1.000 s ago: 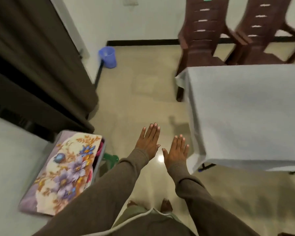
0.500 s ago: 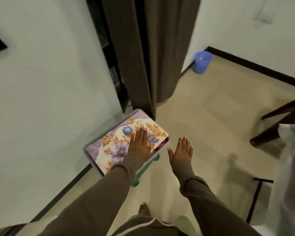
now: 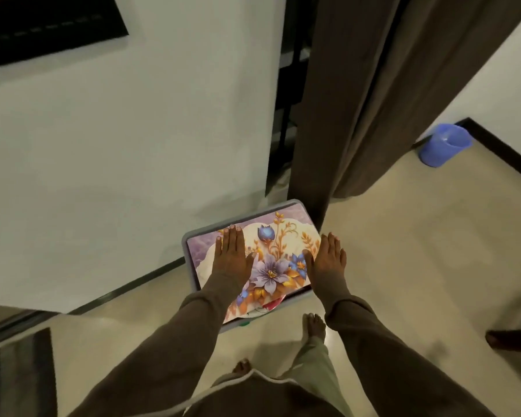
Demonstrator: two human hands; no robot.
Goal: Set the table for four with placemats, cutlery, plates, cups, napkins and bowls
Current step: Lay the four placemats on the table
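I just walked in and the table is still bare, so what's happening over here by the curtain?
A person stands over a grey bin on the floor by the wall, beside the brown curtain. A floral placemat lies on top of it. The left hand and the right hand are stretched out flat above the placemat's two sides, fingers straight; whether they touch it cannot be told. Nothing is lifted yet. A blue bucket stands in the far corner.

Long brown sleeves [image 3: 169, 341], pale trousers [image 3: 313, 359], 2 bare feet [image 3: 313, 325].
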